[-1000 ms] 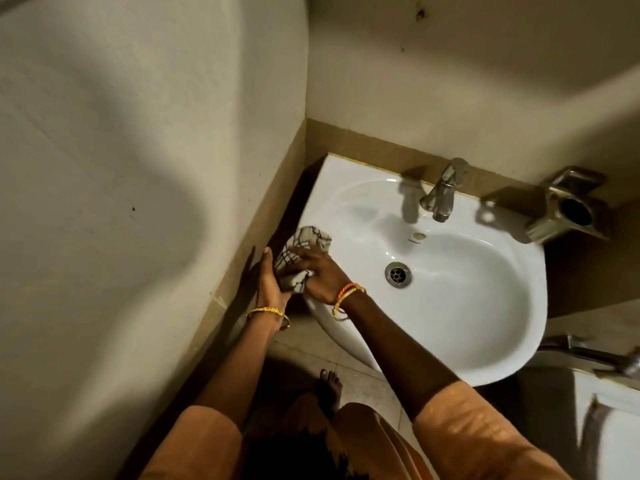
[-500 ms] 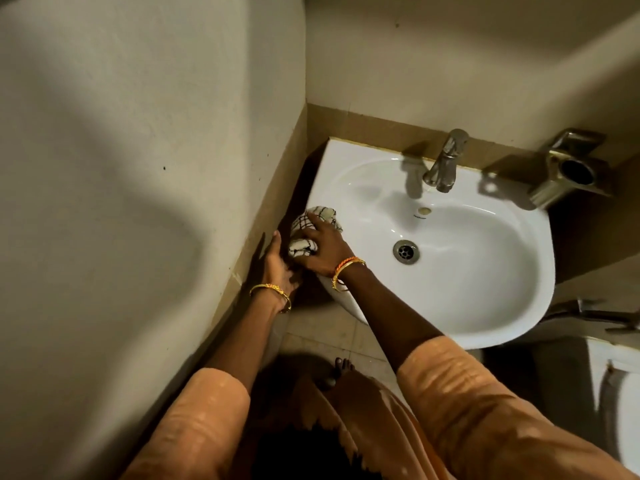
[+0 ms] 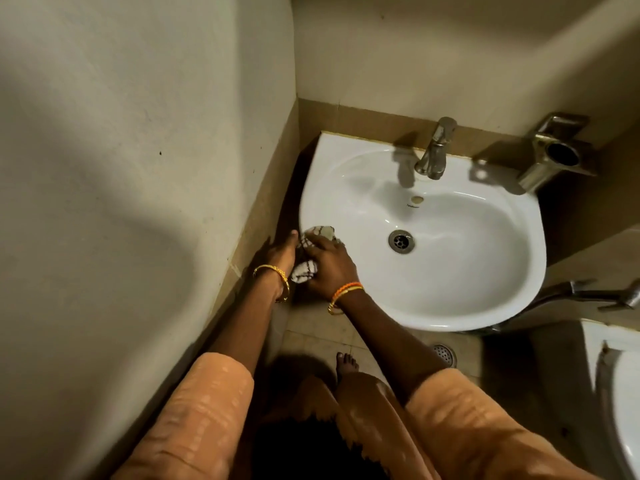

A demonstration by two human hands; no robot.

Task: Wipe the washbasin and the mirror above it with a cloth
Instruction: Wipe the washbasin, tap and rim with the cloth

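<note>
A: Our right hand presses the crumpled white cloth with dark checks on the glossy white ceramic washbasin, at its near-left rim.

B: Our left hand grips that cloth too. The mirror isn't in view; we judge it remains.

dim, warm | glare on washbasin | edges bowed (wide-angle)

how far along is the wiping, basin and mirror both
Early, by the look of it. In hand: the right hand presses the checked cloth on the washbasin at its left rim, the left hand beside it. Nothing shows which parts are already wiped. Left: probably the bowl, around the tap, and the mirror, which is out of view.
</note>
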